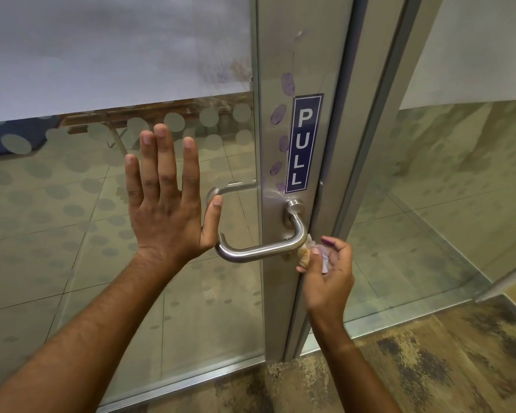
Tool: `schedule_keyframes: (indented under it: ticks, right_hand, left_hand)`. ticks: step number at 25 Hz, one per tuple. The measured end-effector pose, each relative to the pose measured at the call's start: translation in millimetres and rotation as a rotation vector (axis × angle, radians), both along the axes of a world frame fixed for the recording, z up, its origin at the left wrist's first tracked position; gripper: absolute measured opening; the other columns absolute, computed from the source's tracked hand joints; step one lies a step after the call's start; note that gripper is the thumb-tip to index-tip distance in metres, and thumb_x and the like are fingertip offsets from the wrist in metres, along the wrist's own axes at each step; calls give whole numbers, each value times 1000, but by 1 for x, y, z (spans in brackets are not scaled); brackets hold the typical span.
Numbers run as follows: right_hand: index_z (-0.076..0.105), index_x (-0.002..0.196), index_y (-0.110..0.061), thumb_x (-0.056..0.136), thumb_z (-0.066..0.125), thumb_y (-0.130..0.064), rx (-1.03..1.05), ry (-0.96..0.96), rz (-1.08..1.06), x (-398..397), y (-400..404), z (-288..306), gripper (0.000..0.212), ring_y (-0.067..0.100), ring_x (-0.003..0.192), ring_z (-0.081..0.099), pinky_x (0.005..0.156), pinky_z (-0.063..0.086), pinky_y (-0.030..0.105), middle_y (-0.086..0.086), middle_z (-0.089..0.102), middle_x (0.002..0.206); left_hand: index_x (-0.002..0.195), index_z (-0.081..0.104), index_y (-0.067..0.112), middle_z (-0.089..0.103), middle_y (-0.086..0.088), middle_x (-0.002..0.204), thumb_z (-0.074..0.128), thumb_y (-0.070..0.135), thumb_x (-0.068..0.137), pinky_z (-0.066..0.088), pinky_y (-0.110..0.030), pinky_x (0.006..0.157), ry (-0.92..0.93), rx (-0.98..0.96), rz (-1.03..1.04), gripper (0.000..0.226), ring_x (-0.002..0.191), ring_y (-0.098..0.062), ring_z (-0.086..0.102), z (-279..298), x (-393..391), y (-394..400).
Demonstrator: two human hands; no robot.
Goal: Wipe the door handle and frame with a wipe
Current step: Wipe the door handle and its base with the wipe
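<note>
While the left hand (164, 201) lies flat with straight fingers against the glass door (102, 234), steadying it, the handle-wiping step appears to be in hand. On the metal frame (276, 70), purple smudges (287, 83) remain beside the PULL sign (304, 143); the next move calls for upward strokes there. At the door handle (262, 251), the right hand (328, 271) pinches a crumpled, stained wipe (309, 248) against the bend.
</note>
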State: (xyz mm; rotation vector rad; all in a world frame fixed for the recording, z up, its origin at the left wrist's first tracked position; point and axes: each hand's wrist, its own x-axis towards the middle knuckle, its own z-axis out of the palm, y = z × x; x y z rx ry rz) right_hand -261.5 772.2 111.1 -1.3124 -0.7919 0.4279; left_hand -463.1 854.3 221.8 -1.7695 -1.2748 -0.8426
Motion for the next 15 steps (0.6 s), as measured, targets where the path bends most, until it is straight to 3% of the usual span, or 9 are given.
schedule_keyframes:
  ticks: [4, 7, 10, 13, 15]
  right_hand:
    - [62, 97, -32, 87, 69, -22, -55, -46, 52, -4, 0, -5, 16, 3, 88, 65, 71, 60, 22, -10, 63, 99]
    - [66, 101, -25, 81, 77, -13, -26, -151, 70, -8, 2, -5, 26, 1, 94, 59, 77, 55, 15, -17, 51, 106]
    - [65, 112, -28, 84, 73, -5, 12, -207, 42, -12, 3, -2, 37, 2, 95, 62, 81, 55, 17, -23, 60, 103]
    - [61, 114, -31, 85, 70, 2, 35, -100, 21, -17, 8, 3, 45, 6, 99, 68, 85, 55, 19, -10, 70, 105]
    - [63, 111, -25, 85, 68, 6, 37, -120, -4, -19, 9, 5, 41, 0, 102, 63, 85, 56, 19, -5, 64, 113]
  left_hand:
    - [153, 13, 3, 8, -22, 153, 46, 51, 91, -14, -41, 122, 2, 7, 3, 84, 149, -20, -27, 0, 0, 1]
    - [152, 15, 2, 9, -23, 153, 48, 50, 90, -14, -40, 122, 17, 11, 0, 85, 150, -35, -6, -1, 0, 1]
    - [152, 16, 1, 9, -23, 152, 49, 49, 90, -14, -41, 122, 29, 20, 6, 85, 142, -43, 9, -1, 0, 0]
    - [151, 16, 1, 9, -23, 152, 49, 49, 90, -14, -41, 122, 33, 26, 7, 85, 141, -44, 9, -1, 0, 1]
    - [152, 15, 1, 9, -23, 152, 49, 49, 90, -14, -40, 122, 33, 28, 9, 86, 144, -42, 7, -1, 0, 1]
